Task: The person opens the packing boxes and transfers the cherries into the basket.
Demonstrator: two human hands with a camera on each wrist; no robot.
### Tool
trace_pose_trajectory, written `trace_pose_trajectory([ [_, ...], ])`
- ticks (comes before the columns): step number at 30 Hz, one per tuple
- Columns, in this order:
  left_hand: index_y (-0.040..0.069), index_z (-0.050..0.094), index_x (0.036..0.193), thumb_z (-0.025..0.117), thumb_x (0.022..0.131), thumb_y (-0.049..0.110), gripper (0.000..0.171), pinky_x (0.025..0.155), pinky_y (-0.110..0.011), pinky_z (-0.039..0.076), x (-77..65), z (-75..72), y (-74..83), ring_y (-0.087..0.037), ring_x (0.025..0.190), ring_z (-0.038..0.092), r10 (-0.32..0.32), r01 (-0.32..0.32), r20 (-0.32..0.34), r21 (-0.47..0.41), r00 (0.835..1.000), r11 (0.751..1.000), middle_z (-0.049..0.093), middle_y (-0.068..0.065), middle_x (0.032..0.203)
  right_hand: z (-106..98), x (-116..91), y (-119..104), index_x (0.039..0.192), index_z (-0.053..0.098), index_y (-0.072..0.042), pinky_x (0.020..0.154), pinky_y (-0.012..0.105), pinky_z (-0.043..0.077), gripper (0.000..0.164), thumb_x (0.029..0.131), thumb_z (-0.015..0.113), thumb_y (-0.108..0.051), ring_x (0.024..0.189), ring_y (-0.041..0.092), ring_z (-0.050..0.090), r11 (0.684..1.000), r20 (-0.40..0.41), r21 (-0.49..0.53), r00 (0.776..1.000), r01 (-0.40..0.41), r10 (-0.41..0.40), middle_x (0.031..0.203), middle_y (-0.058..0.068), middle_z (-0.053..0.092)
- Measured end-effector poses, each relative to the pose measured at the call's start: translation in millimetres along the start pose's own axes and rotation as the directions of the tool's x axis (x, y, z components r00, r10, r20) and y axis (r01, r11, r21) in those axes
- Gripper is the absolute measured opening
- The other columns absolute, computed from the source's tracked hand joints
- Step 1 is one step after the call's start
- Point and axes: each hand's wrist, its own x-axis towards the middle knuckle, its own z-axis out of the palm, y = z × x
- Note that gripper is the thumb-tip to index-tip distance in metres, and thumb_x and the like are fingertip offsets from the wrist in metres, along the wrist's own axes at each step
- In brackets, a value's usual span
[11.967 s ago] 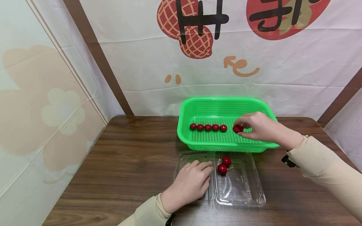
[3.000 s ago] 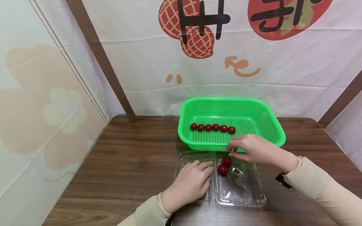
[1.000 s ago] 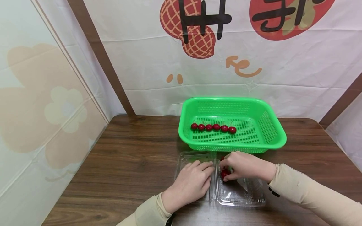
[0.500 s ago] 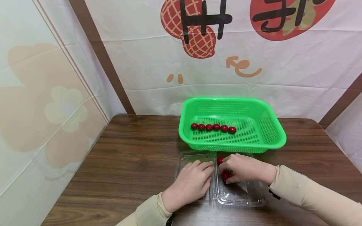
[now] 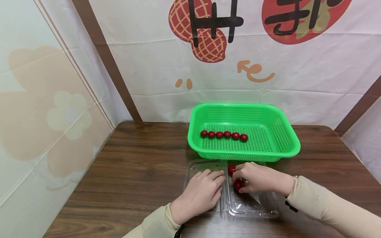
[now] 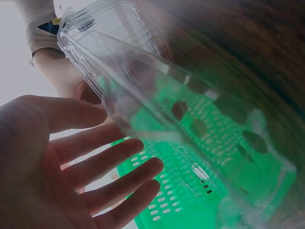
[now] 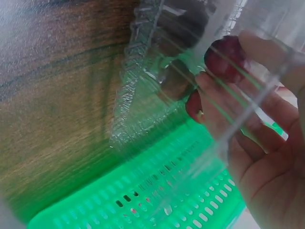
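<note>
My left hand (image 5: 200, 193) rests with its fingers extended on the left half of a clear plastic clamshell box (image 5: 250, 211), which lies unfolded on the table. Over the box's right half, my right hand (image 5: 259, 178) pinches a dark red cherry (image 5: 237, 185) between thumb and fingers; the right wrist view shows the thumb against this cherry (image 7: 225, 59). Another cherry (image 5: 232, 170) lies just behind, partly covered by the fingers. Beyond the box stands a green plastic basket (image 5: 244, 154), where several cherries (image 5: 227, 134) form a row from the left side toward the middle.
The brown wooden table (image 5: 134, 172) extends to both sides of the box. A printed cloth backdrop (image 5: 154, 66) hangs right behind the basket. The basket's front wall stands close to the box's back edge.
Earlier my right hand set a cherry at the right end of the basket's row, then came back to the box and took hold of the nearer cherry. My left hand has stayed in place.
</note>
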Motion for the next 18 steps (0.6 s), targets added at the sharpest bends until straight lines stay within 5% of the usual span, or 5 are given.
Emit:
trace_pose_trajectory([
  [18,0.014,0.069,0.105,0.059,0.082,0.024,0.027,0.067,-0.030,0.049,0.7,1.0,-0.7,-0.017,0.090,0.057,-0.004,0.004,0.008,-0.006,1.000,1.000,0.066,0.000,0.112,-13.4,-6.6,-5.1,0.089,0.069,-0.009,0.057,0.019,0.049,0.021,0.070,0.069,-0.017,0.067,0.004,0.053,0.998,-0.080,-0.030,0.995,0.055,-0.057,0.081,-0.004,0.061],
])
